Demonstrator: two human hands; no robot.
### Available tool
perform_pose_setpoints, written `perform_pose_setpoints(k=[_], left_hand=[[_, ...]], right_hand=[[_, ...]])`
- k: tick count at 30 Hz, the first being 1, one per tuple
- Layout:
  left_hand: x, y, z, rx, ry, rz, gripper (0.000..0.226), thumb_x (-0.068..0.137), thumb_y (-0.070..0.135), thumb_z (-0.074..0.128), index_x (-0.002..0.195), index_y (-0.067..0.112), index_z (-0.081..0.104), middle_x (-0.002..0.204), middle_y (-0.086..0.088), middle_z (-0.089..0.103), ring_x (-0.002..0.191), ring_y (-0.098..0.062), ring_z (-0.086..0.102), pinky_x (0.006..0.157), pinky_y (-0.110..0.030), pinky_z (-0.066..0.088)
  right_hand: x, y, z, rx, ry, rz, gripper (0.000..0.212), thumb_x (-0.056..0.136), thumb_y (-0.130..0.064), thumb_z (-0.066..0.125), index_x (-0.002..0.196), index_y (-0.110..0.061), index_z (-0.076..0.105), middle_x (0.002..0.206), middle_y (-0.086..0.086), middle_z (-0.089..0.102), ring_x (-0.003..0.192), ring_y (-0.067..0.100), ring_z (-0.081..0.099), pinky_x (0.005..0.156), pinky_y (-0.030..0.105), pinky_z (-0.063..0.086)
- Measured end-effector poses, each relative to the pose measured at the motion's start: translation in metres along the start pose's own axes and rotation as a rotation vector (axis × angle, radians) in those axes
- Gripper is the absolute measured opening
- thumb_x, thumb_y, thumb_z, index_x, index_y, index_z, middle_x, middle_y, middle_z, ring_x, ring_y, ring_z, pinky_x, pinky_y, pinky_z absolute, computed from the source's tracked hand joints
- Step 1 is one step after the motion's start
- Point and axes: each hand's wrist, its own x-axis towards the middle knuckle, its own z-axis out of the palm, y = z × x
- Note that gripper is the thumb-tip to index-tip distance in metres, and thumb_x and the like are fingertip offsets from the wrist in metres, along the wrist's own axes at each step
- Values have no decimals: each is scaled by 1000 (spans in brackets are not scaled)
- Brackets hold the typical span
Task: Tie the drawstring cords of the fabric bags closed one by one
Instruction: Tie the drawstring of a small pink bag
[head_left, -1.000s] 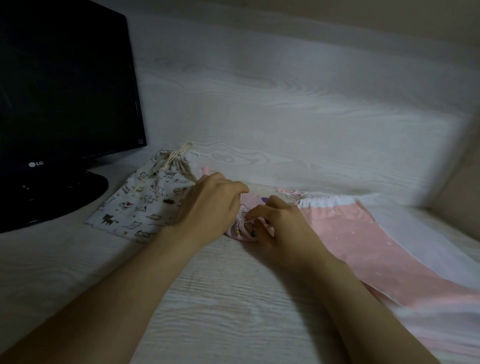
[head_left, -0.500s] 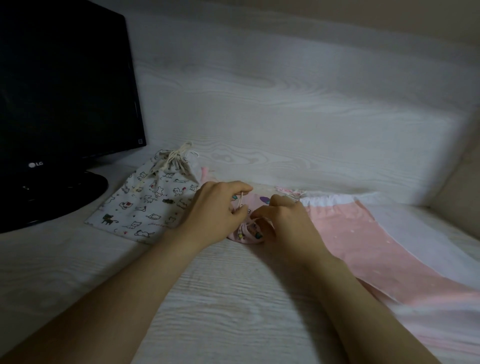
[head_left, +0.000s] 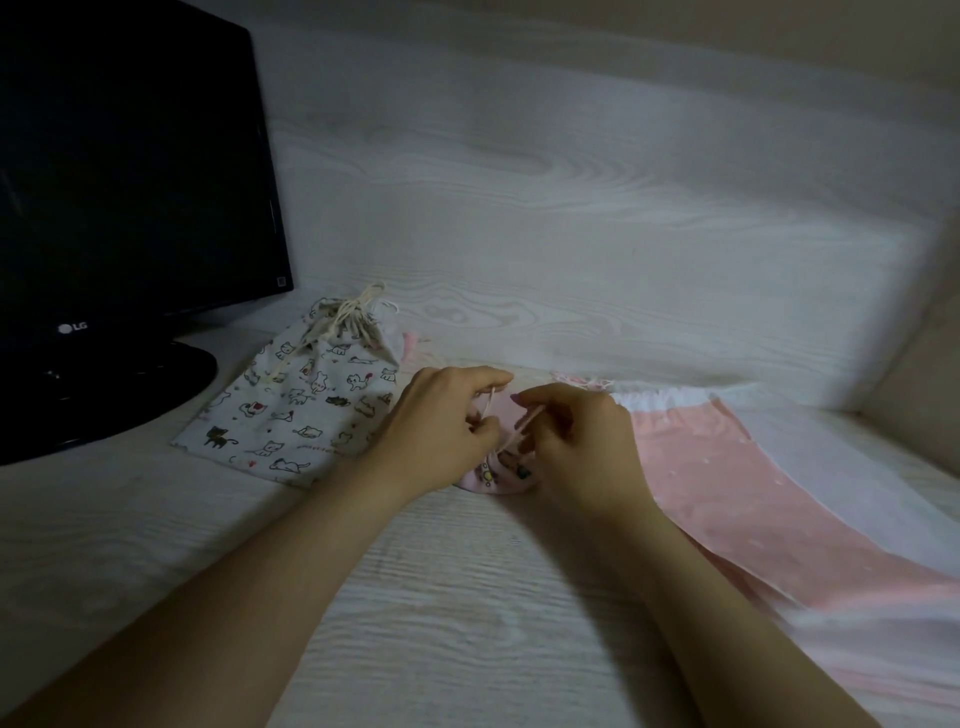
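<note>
rising from the small pink bag (head_left: 493, 475) between them, the cords (head_left: 527, 423) are pinched by the left hand (head_left: 441, 421) and the right hand (head_left: 576, 441).

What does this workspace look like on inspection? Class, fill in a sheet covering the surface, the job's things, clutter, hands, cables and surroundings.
Surface: pale wood-grain desk, dimly lit.
Job's things: cat-print bag, neck gathered and tied; small pink bag under the hands, its drawstring cords pulled up; large pink bag lying flat on the right, with a white gathered top.
Clutter: black monitor on its stand, far left.
Hands: left hand and right hand each pinch a cord of the small pink bag.
Cables: nothing seen.
Surroundings: wood-grain back panel.
</note>
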Motion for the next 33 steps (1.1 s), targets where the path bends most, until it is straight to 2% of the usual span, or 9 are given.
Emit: perform_pose_setpoints(k=[3,6,11,13,17,20,23,26,33], left_hand=[[1,-2,4,-28,-19,9,55,94,5,70,145,24,64,94,8,77,78,-4,72,103,6,27],[1,-5,8,-50,-34,-4,65,97,9,70,153,36,51,91,4,75,85,-10,69,101,-36,56],[0,-1,4,-249,-124,-26,101,93,-8,63,162,51,20,160,8,46,89,-30,71,79,-24,57],[0,0,3,-325,-169,-22,109,89,-12,64,161,56,18,161,8,45,87,-28,74,76,-29,60],[1,3,2,-333,-269,-10,117,80,-15,63,159,60,20,158,2,51,124,-12,67,80,-26,56],[1,3,4,-467,-332,-45,117,83,-22,55,161,57,18,151,3,57,108,-25,74,73,-31,59],[3,0,6,-500,-289,-128,113,85,-22,55,158,55,15,141,-1,56,103,-35,74,80,-43,61],[6,-1,9,-533,-264,-223,89,86,-9,65,144,43,23,125,-11,58,101,-41,73,91,-59,61],[9,4,11,-331,-165,-357,62,89,-3,60,133,34,37,127,1,51,105,-23,67,77,-37,61]], right_hand=[[3,-3,2,346,26,228,41,83,2,45,103,-11,78,88,2,78,86,22,75,81,39,63],[4,-12,-2,702,32,414,33,96,7,47,106,-3,76,98,17,78,92,37,74,83,41,60],[4,-13,-1,684,-63,475,33,98,2,49,103,-8,80,76,9,68,69,23,63,66,36,52],[1,-16,-1,624,-136,415,26,100,-8,54,98,-10,80,66,0,63,62,17,58,61,31,46],[-7,-23,2,528,-226,247,22,102,-20,65,91,-5,76,68,5,73,59,13,68,57,25,52],[-4,-23,3,633,-166,348,22,104,-11,58,97,2,74,66,21,65,57,22,63,58,32,53],[0,-25,5,773,-151,485,22,106,-7,48,99,0,67,50,2,45,46,16,47,52,29,41],[5,-23,5,873,-68,505,22,107,-10,44,97,-9,64,56,0,45,54,19,45,58,32,38],[6,-16,-4,863,70,501,23,106,-18,44,100,-12,66,55,-6,44,52,14,42,51,28,32]])
